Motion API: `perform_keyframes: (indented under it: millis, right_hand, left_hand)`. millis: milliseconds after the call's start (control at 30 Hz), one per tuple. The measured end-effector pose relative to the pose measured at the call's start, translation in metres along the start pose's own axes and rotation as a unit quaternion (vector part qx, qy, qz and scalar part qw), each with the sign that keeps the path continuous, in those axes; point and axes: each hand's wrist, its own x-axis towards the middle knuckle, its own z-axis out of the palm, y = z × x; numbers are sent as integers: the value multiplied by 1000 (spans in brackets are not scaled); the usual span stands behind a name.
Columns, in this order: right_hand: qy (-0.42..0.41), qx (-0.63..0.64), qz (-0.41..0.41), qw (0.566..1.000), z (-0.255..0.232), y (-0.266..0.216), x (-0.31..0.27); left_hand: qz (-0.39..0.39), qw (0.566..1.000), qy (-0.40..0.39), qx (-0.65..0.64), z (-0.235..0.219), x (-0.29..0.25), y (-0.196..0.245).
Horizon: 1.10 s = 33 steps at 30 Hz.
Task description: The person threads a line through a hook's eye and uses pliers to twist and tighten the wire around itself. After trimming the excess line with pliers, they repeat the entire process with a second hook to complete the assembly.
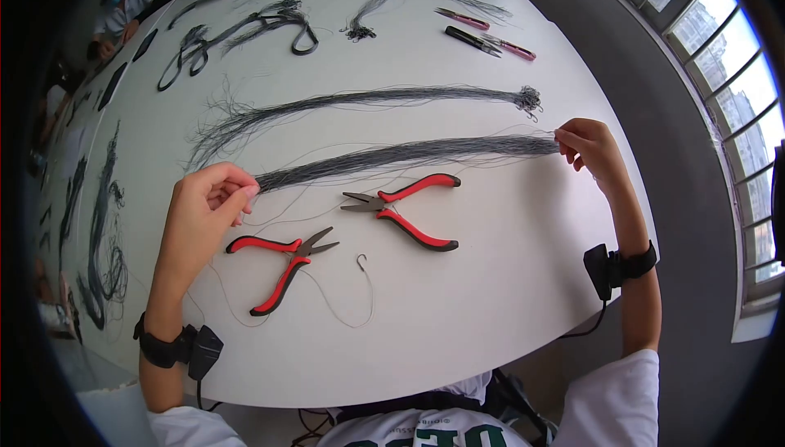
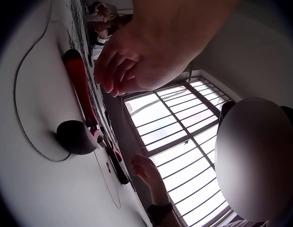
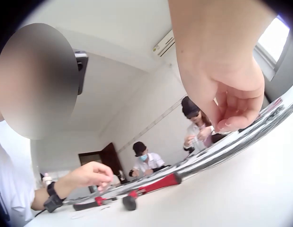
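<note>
A long bundle of thin dark strands (image 1: 392, 155) stretches across the white table between the two hands. At its left end, the left hand (image 1: 204, 210) pinches the strands between thumb and curled fingers. The right hand (image 1: 593, 151) holds the other end with its fingertips. From below, the left wrist view shows the left hand (image 2: 146, 56) with fingers bent; what its tips hold is unclear there. In the right wrist view the right hand (image 3: 227, 90) curls above the strands, fingertips close together. Just below the bundle lie red-and-black pliers (image 1: 392, 211), handles spread.
Second pliers (image 1: 286, 265) lie nearer the left forearm, beside a hook (image 1: 361, 262) on a thin line. Another bundle (image 1: 368, 97) lies beyond the held one. Farther back are looped bundles (image 1: 237, 38) and small cutters (image 1: 473, 41). A person (image 1: 131, 5) sits at the far left.
</note>
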Motion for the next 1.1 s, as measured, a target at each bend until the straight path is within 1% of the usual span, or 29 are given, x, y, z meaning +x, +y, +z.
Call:
perform_keyframes:
  millis: [67, 100, 133, 167, 200, 233, 300, 333, 400, 467, 500, 533, 600, 633, 667, 733, 767, 800, 833, 867, 900, 933, 967, 1000, 1033, 1067, 1100]
  right_hand:
    - [47, 9, 34, 998, -18, 17, 5]
    - [50, 8, 30, 998, -24, 23, 5]
    - [69, 3, 47, 997, -29, 28, 5]
    - [86, -1, 62, 994, -33, 33, 6]
    - [88, 2, 57, 994, -36, 38, 6]
    - [104, -14, 61, 993, -37, 42, 6]
    - [126, -27, 55, 990, -39, 47, 6]
    - [127, -21, 54, 990, -41, 53, 8]
    - [130, -25, 58, 989, -42, 56, 8]
    - [136, -24, 68, 988, -42, 59, 8]
    - [136, -11, 62, 989, -43, 62, 9]
    - [132, -7, 59, 990, -44, 64, 10]
    - [135, -24, 64, 988, -45, 64, 10]
    - [136, -20, 62, 989, -45, 65, 10]
    - [132, -15, 58, 989, -45, 67, 11]
    - [130, -7, 52, 990, -43, 69, 13]
    - [132, 11, 48, 990, -42, 70, 13]
    - [134, 28, 43, 990, -43, 70, 13]
    - [138, 30, 39, 989, -43, 70, 14]
    - [136, 21, 37, 990, -42, 70, 14]
    - [134, 12, 34, 990, -42, 69, 13]
    - [164, -5, 12, 986, -38, 64, 8]
    - [182, -40, 10, 983, -36, 59, 4]
    - [199, -74, 9, 977, -36, 55, 1]
    - [201, -74, 6, 977, -36, 57, 2]
    - [223, -91, -10, 970, -35, 62, 6]
    - [245, -109, -25, 963, -35, 62, 8]
  left_hand:
    - [-10, 1000, -3, 20, -5, 5, -7]
    - [-30, 999, -4, 19, -6, 7, -9]
    - [-27, 999, 0, 19, -8, 8, -10]
    - [-33, 998, -4, 49, -10, 10, -11]
    - [-39, 996, -7, 79, -10, 11, -11]
    - [-38, 996, -2, 81, -10, 12, -12]
    - [-1, 996, 10, 90, -10, 11, -18]
    - [-6, 995, 21, 95, -9, 12, -22]
    - [113, 980, 39, 157, -7, 11, -29]
    - [112, 979, 36, 167, -7, 8, -23]
    - [87, 978, 32, 184, -8, 5, -18]
    - [88, 977, 41, 189, -11, 5, -19]
    - [142, 965, 56, 213, -11, 5, -26]
    - [172, 954, 88, 228, -10, 2, -27]
    - [174, 953, 90, 232, -9, -1, -25]
    - [245, 922, 144, 263, -4, -12, -8]
    - [227, 941, 102, 228, 1, -20, 6]
    - [230, 940, 104, 228, 8, -28, 16]
    - [236, 945, 52, 221, 17, -37, 24]
    - [241, 947, 0, 213, 25, -44, 28]
    - [245, 946, 6, 214, 33, -49, 30]
    - [252, 942, -33, 218, 41, -53, 29]
    - [258, 938, -73, 221, 48, -57, 28]
    - [260, 937, -69, 222, 54, -60, 29]
    - [235, 939, -76, 242, 60, -62, 30]
    - [209, 939, -83, 260, 65, -64, 31]
    - [205, 935, -89, 276, 69, -64, 31]
